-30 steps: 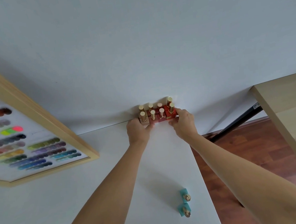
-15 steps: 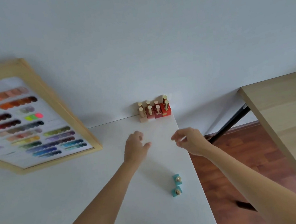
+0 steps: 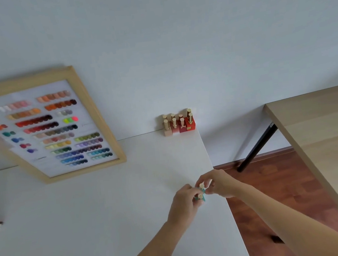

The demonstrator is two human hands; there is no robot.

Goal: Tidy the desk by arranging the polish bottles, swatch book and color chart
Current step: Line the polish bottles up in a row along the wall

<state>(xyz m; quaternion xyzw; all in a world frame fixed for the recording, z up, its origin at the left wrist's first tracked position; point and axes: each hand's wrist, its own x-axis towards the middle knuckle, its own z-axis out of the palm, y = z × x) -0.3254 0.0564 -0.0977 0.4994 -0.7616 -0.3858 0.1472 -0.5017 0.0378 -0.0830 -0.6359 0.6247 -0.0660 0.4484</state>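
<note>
Both hands meet near the right edge of the white table, pretty much touching each other. The left hand is pinched around the nearer teal polish bottle, and the right hand has its fingertips closed on the gold cap of the second teal bottle just behind it. Can't really tell if either bottle is lifted off the surface or not. Back in the far right corner, against the wall, a tight cluster of red and pink polish bottles stands upright in two rows, well apart from the hands. The framed color chart leans against the wall on the left. A wooden table sits off to the right, across a strip of wood floor.
</note>
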